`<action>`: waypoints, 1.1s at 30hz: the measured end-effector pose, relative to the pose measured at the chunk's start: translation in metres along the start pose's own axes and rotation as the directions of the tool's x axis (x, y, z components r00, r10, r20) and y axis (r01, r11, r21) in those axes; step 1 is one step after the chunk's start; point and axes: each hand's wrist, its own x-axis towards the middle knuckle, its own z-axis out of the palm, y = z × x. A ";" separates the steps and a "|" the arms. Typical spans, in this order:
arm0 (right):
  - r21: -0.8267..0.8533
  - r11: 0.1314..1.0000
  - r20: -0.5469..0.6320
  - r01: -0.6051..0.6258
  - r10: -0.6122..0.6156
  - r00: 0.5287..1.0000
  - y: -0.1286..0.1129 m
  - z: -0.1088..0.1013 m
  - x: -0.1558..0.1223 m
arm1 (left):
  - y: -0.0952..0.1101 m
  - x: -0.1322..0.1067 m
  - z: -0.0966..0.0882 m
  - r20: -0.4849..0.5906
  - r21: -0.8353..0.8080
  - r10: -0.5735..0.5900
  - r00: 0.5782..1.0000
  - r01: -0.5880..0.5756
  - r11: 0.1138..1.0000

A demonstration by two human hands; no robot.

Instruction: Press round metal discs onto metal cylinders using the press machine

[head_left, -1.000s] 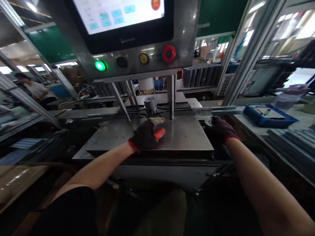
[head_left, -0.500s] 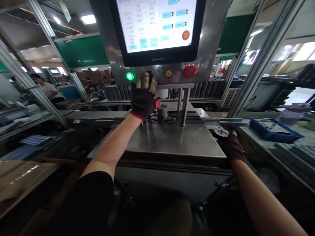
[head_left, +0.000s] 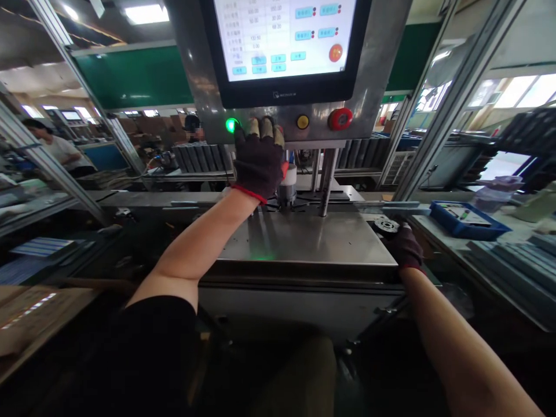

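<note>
Left hand: my fingers spread, holding nothing, on steel control panel, just beside lit green button.
Right hand: touching metal disc; can't tell if gripped.
Disc: beside steel plate.

Your left hand, in a black work glove, is up at the steel control panel, with the fingers open and the fingertips just beside the green lit button, under the touchscreen. Your right hand, gloved also, is at the right edge of the steel plate, very near a round metal part. On the far right is a blue tray.
</note>
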 end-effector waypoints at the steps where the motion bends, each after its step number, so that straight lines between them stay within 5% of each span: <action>1: -0.017 1.000 0.013 -0.005 0.005 1.000 -0.001 -0.001 0.000 | 0.008 -0.008 0.004 0.002 -0.047 0.051 0.999 -0.051 0.998; 3: -0.052 0.999 0.033 -0.006 0.008 0.999 -0.004 -0.004 -0.001 | 0.028 -0.027 0.021 0.068 -0.192 0.243 0.968 -0.226 0.955; 6: -0.105 0.994 0.058 -0.039 0.045 0.997 -0.009 -0.007 -0.004 | 0.059 -0.053 0.061 0.150 -0.417 0.586 0.796 -0.486 0.768; 8: -0.134 0.988 0.074 -0.076 0.087 0.994 -0.012 -0.008 -0.006 | 0.073 -0.065 0.090 0.094 -0.513 0.677 0.730 -0.548 0.661; 11: -0.150 0.985 0.094 -0.089 0.104 0.990 -0.014 -0.010 -0.007 | 0.077 -0.077 0.119 0.071 -0.622 0.641 0.764 -0.468 0.628; 14: -0.140 0.987 0.077 -0.077 0.088 0.993 -0.012 -0.009 -0.007 | 0.072 -0.083 0.130 0.179 -0.703 0.594 0.784 -0.320 0.635; 22: -0.125 0.989 0.065 -0.082 0.091 0.994 -0.013 -0.009 -0.008 | 0.067 -0.081 0.126 0.363 -0.716 0.563 0.743 -0.165 0.679; 33: -0.132 0.989 0.074 -0.069 0.080 0.994 -0.013 -0.011 -0.010 | 0.069 -0.085 0.125 0.347 -0.727 0.579 0.738 -0.178 0.663</action>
